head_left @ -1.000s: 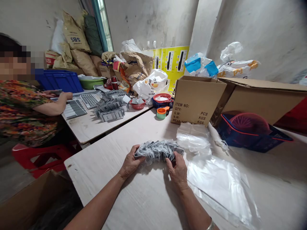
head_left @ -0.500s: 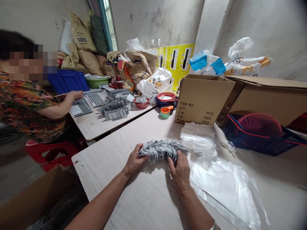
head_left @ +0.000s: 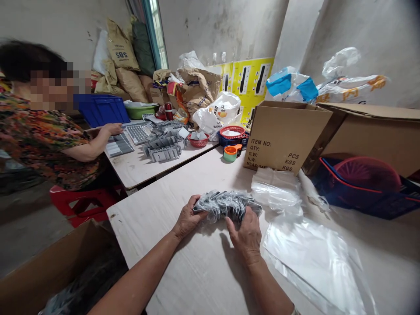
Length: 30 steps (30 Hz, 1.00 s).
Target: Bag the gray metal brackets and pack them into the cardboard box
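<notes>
A long bundle of dark flat pieces in crinkled clear plastic (head_left: 226, 204) is held just over the near table. My left hand (head_left: 188, 217) is closed around its left end, thumb in front. My right hand (head_left: 247, 232) is at the right part of the bundle, fingers against the wrapping and thumb spread toward its front edge. Just right of the bundle lies a small stack of clear plastic bags (head_left: 277, 188). Larger flat plastic bags (head_left: 315, 258) are spread beside my right forearm. What the wrapped pieces are, I cannot make out.
A printed cardboard box (head_left: 282, 135) stands behind the bags, a blue basket (head_left: 361, 201) to its right. An orange and green tape holder (head_left: 231, 153) sits left of the box. At the adjoining table (head_left: 131, 175), a person (head_left: 78, 148) handles grey pieces. An open carton (head_left: 59, 262) is below left.
The view has shifted a little, so everything appears farther right. My right thumb has spread away from the fingers and its grip looks looser. My left hand keeps its hold on the bundle.
</notes>
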Each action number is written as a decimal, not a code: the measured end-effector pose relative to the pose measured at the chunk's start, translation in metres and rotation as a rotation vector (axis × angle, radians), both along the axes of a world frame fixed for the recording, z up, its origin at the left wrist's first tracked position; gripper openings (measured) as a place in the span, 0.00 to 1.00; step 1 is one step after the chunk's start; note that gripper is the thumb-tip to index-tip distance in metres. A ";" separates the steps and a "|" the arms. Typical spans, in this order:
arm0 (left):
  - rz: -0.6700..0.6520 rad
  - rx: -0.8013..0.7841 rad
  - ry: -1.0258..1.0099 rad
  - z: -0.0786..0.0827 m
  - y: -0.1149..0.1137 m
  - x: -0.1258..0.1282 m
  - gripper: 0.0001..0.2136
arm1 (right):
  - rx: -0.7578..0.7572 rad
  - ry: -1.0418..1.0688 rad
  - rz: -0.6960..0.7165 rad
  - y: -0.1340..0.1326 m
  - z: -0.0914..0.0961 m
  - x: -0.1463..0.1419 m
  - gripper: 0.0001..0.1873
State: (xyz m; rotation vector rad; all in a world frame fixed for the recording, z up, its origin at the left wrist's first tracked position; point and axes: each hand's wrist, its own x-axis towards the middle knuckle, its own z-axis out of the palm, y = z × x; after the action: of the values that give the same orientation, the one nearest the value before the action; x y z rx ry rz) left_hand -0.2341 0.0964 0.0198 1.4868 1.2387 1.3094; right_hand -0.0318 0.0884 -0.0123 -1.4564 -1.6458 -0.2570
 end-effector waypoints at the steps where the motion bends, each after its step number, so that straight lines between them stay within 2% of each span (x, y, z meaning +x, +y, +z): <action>1: -0.001 0.001 0.003 0.000 0.000 0.000 0.20 | -0.013 -0.007 -0.009 -0.001 0.001 -0.002 0.39; 4: 0.010 0.001 0.003 0.001 -0.001 0.001 0.20 | -0.056 -0.010 -0.026 -0.004 0.003 -0.006 0.42; 10: 0.013 -0.009 -0.028 -0.001 0.000 0.001 0.22 | -0.104 -0.014 -0.044 -0.006 0.003 -0.009 0.43; 13: 0.011 -0.007 -0.037 -0.002 0.000 0.000 0.22 | -0.210 -0.032 -0.045 -0.006 0.008 -0.008 0.42; 16: 0.017 -0.004 -0.034 -0.003 0.000 0.000 0.22 | -0.404 -0.097 -0.041 -0.006 0.024 -0.005 0.39; 19: 0.024 -0.003 -0.025 -0.003 0.000 0.000 0.22 | -0.609 -0.103 -0.021 -0.006 0.050 -0.001 0.33; 22: 0.023 0.009 -0.013 -0.004 0.000 -0.001 0.21 | -0.749 -0.087 0.008 -0.006 0.073 0.002 0.26; 26: 0.033 0.014 0.007 -0.005 0.001 -0.002 0.21 | -0.797 -0.141 -0.031 -0.009 0.085 -0.002 0.25; 30: 0.014 0.030 0.001 -0.006 0.000 -0.002 0.21 | -0.741 -0.190 -0.108 -0.013 0.082 -0.012 0.27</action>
State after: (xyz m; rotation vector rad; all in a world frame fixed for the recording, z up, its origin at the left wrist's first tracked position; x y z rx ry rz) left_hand -0.2359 0.0968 0.0136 1.5019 1.2372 1.3422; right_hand -0.0433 0.0754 0.0692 -2.1223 -1.9232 0.1913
